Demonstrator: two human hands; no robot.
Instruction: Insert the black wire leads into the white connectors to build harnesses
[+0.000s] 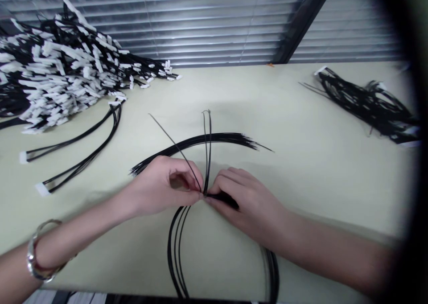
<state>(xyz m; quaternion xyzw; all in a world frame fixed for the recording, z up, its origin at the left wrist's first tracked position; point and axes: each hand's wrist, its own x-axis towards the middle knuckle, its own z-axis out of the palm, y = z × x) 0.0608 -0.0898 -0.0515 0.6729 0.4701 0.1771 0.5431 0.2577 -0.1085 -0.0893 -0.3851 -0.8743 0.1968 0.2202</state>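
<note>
— How do our wires look?
— Thin, black, looped, mid-surface.
— Our grip?
— Left hand and right hand both pinch them; labelled heap at ten o'clock.

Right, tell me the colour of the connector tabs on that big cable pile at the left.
White, on black wires: connector tabs, clearest in the head view.

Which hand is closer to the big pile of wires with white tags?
Left. The left hand is below and right of the pile of wires; the right hand sits farther right, beyond the left.
</note>
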